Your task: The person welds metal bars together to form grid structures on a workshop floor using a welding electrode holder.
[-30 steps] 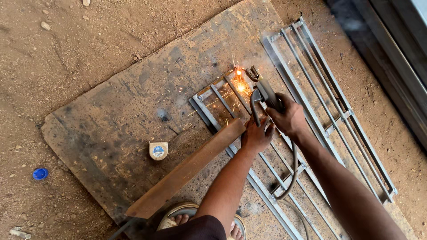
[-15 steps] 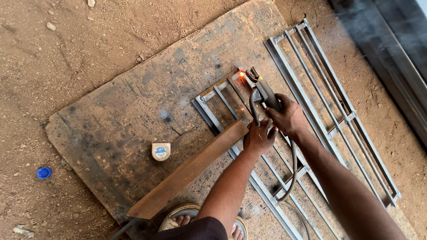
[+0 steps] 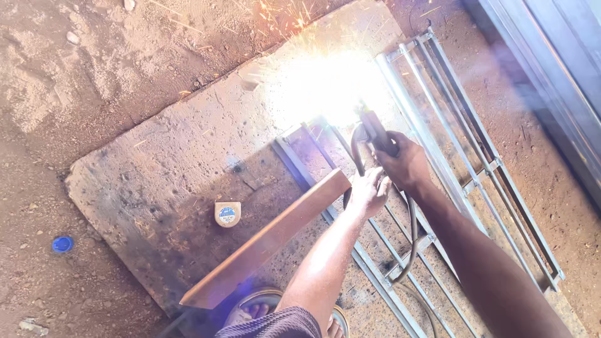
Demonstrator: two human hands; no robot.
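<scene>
A sandalled foot point(image 3: 253, 311) shows at the bottom edge, nearest the camera, below the left forearm. From there a long brown bar point(image 3: 269, 238) slants up toward the hands, its upper end just left of the left hand point(image 3: 368, 193). That hand is curled close under the right one, fingers bent near the black cable point(image 3: 410, 238); whether it grips the cable or only steadies the other hand cannot be told. The right hand point(image 3: 407, 166) is clenched around the welding holder point(image 3: 374, 130), which points up and away from the wrist. Both hands hover over a grey steel frame point(image 3: 476, 181) lying flat, its bars running beneath and to the right of them. Just beyond the holder's tip a white arc glare point(image 3: 325, 84) flares, throwing sparks point(image 3: 294, 19) onto the dirt farther off. Well left of the hands, a small tape measure point(image 3: 227, 213) sits on the concrete slab point(image 3: 163, 169); a blue cap point(image 3: 62, 244) lies on the ground farther left.
</scene>
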